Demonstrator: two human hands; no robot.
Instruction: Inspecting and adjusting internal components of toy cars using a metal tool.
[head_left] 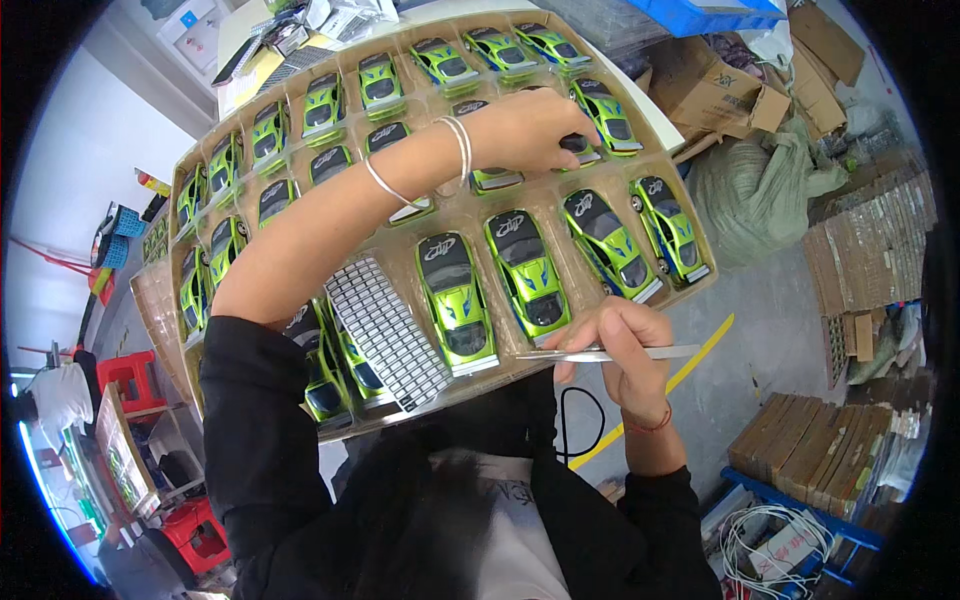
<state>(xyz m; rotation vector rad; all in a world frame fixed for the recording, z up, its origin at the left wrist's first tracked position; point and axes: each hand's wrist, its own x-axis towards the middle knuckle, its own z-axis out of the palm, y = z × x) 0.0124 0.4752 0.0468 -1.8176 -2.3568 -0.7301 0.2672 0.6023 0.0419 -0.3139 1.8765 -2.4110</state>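
Note:
A large cardboard tray (700,215) with clear plastic compartments holds rows of green toy cars (457,300) with black and blue markings. Reaching across it, my left hand (535,130) has its fingers curled around a toy car (577,146) in the second row on the right, hiding most of it. My right hand (625,350), at the near right edge, grips metal tweezers (660,352), their tips pointing left, near a front-row car. A sheet of small silver-and-black rectangular stickers (385,335) lies over the front-row cars, left of the middle.
Cardboard boxes (715,90) and a pale green sack (760,185) stand on the right, beside stacked flat cardboard (865,250). A blue cart (850,535) with cardboard and a coiled white cable is lower right. Red stools (195,535) stand at left. Sheets and packets lie behind the tray.

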